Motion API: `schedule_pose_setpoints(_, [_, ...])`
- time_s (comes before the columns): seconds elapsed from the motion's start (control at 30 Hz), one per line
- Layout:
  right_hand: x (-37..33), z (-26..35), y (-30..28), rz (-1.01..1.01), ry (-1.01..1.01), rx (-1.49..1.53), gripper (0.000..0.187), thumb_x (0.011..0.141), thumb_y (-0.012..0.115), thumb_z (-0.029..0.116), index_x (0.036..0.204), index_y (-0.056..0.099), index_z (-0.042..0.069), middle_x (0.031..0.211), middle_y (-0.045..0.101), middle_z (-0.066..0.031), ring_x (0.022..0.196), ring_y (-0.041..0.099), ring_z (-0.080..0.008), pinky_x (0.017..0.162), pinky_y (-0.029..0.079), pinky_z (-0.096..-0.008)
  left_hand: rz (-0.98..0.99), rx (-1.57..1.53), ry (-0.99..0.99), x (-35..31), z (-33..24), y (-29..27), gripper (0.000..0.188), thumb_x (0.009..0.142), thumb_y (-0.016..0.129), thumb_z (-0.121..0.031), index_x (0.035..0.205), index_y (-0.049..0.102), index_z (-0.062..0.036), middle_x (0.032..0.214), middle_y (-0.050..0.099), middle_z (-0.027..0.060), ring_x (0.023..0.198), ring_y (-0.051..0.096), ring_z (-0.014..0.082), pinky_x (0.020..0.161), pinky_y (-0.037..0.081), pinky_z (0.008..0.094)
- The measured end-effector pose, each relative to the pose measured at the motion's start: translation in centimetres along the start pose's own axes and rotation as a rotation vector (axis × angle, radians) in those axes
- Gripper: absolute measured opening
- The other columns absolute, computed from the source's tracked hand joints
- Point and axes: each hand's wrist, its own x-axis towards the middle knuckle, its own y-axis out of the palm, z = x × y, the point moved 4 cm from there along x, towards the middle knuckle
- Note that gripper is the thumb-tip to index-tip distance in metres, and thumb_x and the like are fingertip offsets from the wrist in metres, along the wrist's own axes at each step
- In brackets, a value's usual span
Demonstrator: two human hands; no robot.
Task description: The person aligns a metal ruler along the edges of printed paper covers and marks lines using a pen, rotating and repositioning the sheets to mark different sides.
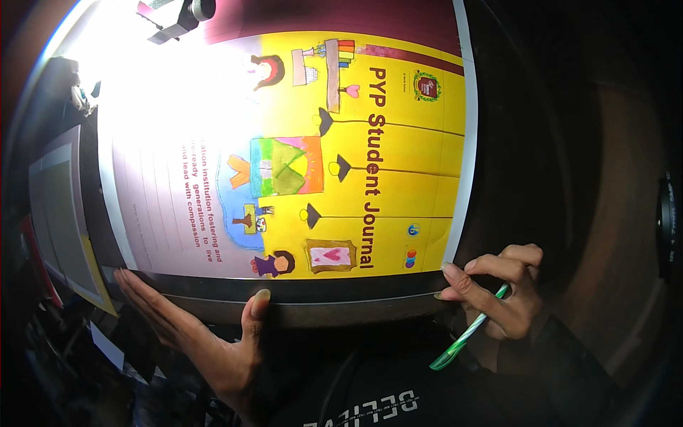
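A large printed sheet (398, 142) lies turned sideways on a dark board or table edge. Its yellow part carries childlike coloured drawings, with a maroon part at the far side and a white margin around it. My left hand (206, 341) is stretched out with the thumb apart, its fingertips at the sheet's near left corner. At the near right corner, my right hand (501, 292) has its thumb and index finger close together on or right beside the paper. A green pen with white stripes (469, 333) is tucked in that same hand, slanting down to the left.
Strong glare from a lamp at the upper left washes out much of the sheet. A black fitting (178, 18) juts in at the top. More papers (64, 213) lie at the left, with a white slip (107, 346) below them. A round black object (666, 228) stands far right.
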Motion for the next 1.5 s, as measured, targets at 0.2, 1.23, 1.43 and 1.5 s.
schedule_pose_setpoints(0.2, [-0.2,-0.3,0.2,-0.016,0.006,-0.002,0.039,0.067,0.088,0.020,0.105,0.078,0.017,0.094,0.058,0.0024,0.084,0.046,-0.0185,0.066,0.037,-0.0329,-0.010,0.000,0.036,0.1,0.3,0.1,0.117,0.078,0.061,-0.076,0.160,0.006,-0.0124,0.166,0.007,0.0209,0.154,0.005,0.0397,0.120,0.003,0.0642])
schedule_pose_setpoints(1.23, [5.0,-1.8,-3.3,-0.156,0.174,0.924,0.052,0.107,0.024,0.049,0.085,0.048,0.009,0.098,0.049,-0.0082,0.094,0.051,-0.0173,0.081,0.043,-0.0310,0.180,-0.077,-0.089,1.0,-0.6,-1.8,0.143,0.064,0.085,-0.063,0.158,-0.006,-0.0056,0.165,-0.001,0.0245,0.152,0.006,0.0430,0.120,0.008,0.0645])
schedule_pose_setpoints(1.43, [13.2,4.9,3.9,0.150,-0.071,1.270,0.029,0.103,0.048,0.029,0.095,0.055,0.002,0.099,0.062,-0.0142,0.097,0.067,-0.0202,0.087,0.056,-0.0345,0.200,-0.025,-0.056,0.9,0.6,-2.1,0.146,0.062,0.079,-0.075,0.156,-0.002,0.0028,0.163,0.003,0.0278,0.152,0.008,0.0422,0.119,0.014,0.0608])
schedule_pose_setpoints(1.5, [15.0,7.9,5.1,0.185,0.056,1.166,0.008,0.095,0.064,0.003,0.098,0.061,-0.003,0.100,0.067,-0.0164,0.100,0.069,-0.0209,0.087,0.058,-0.0371,0.213,-0.057,-0.066,1.1,0.8,-2.3,0.147,0.062,0.079,-0.075,0.156,-0.002,0.0031,0.163,0.003,0.0279,0.152,0.008,0.0424,0.119,0.014,0.0606])
